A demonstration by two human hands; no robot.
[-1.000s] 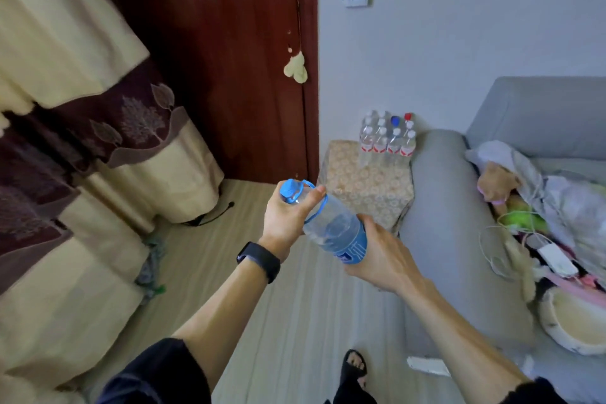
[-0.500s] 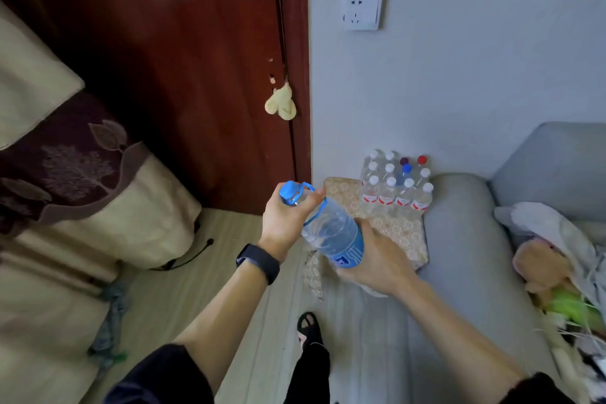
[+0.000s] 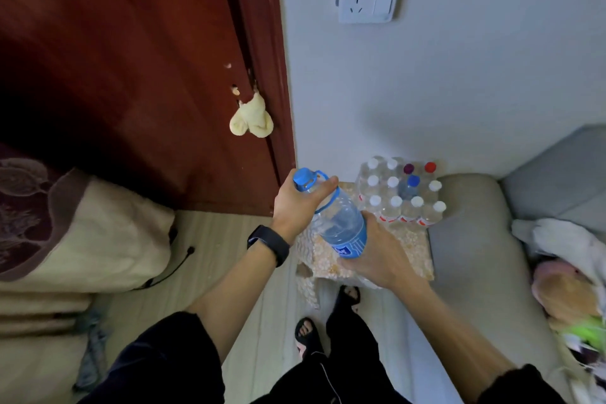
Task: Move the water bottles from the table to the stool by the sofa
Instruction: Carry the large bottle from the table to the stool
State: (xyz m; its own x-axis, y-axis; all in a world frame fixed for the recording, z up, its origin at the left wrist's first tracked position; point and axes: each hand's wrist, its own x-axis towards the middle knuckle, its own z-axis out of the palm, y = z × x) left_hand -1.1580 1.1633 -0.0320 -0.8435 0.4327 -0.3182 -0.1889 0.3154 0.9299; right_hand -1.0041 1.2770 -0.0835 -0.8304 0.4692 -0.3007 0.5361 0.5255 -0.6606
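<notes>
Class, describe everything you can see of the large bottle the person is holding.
The bottle is clear plastic with a blue cap, a blue carrying loop at the neck and a blue label near the base. It is tilted, cap up and to the left, and held in the air over the stool. The left hand grips its neck and the right hand holds its base. Its fill level is unclear.

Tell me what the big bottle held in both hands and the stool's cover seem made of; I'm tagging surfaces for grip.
The big bottle looks like clear, glossy thin plastic: things behind it show through. Its blue cap looks like opaque plastic. The stool cover seems a matte patterned cloth or lace-like vinyl, hanging over the edge; which one I cannot tell.
</notes>
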